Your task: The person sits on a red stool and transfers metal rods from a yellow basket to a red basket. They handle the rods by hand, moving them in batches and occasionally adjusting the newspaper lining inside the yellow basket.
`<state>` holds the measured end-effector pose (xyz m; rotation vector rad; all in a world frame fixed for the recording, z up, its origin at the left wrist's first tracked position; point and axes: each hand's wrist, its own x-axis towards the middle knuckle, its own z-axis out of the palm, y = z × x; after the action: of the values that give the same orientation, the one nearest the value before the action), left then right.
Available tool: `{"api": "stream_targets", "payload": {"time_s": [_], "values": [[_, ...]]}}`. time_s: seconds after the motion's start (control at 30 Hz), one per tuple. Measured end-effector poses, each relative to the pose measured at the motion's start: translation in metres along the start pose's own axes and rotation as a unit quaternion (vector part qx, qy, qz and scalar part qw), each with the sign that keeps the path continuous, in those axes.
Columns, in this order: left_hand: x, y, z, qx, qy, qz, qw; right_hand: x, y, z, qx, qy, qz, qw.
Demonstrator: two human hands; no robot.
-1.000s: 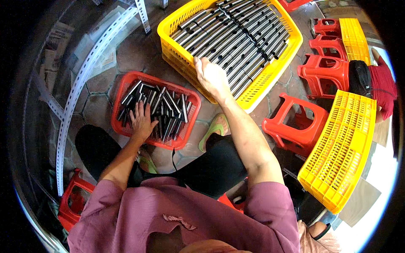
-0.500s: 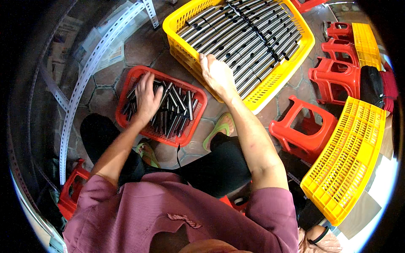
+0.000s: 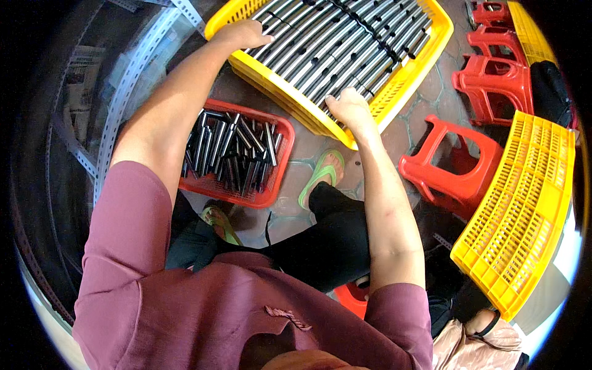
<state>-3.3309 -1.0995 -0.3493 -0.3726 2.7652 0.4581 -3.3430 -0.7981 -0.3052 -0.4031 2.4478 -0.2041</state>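
Under both my hands sits the yellow crate (image 3: 407, 80) of rods (image 3: 345, 43): left hand (image 3: 243, 34) lies flat at its near-left rim, right hand (image 3: 348, 105) presses fingers spread on the rod ends, seemingly levelling them. Below my left arm, a red tray (image 3: 271, 191) holds shorter pins.

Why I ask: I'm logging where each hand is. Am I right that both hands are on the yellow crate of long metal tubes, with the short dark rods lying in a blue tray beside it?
Not quite: the tray of short dark rods is red, not blue, as the head view shows. The rest holds: the left hand and the right hand are both on the yellow crate of long metal tubes.
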Motion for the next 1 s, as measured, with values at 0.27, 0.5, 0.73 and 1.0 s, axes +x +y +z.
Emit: {"api": "stream_targets", "payload": {"time_s": [0.27,0.5,0.73,1.0], "values": [[0.026,-0.008,0.010,-0.112,-0.081,-0.040,0.990,0.021,0.032,0.010,0.105,0.013,-0.007,0.994],[0.007,0.035,-0.008,-0.308,-0.160,-0.101,0.932,0.021,0.020,0.005,0.127,0.086,-0.042,0.987],[0.017,0.045,0.007,-0.366,-0.073,-0.092,0.923,0.046,0.038,0.022,0.355,0.104,0.017,0.929],[0.026,0.052,0.024,-0.422,-0.158,-0.039,0.892,0.026,0.017,0.023,0.307,0.202,-0.040,0.929]]}}
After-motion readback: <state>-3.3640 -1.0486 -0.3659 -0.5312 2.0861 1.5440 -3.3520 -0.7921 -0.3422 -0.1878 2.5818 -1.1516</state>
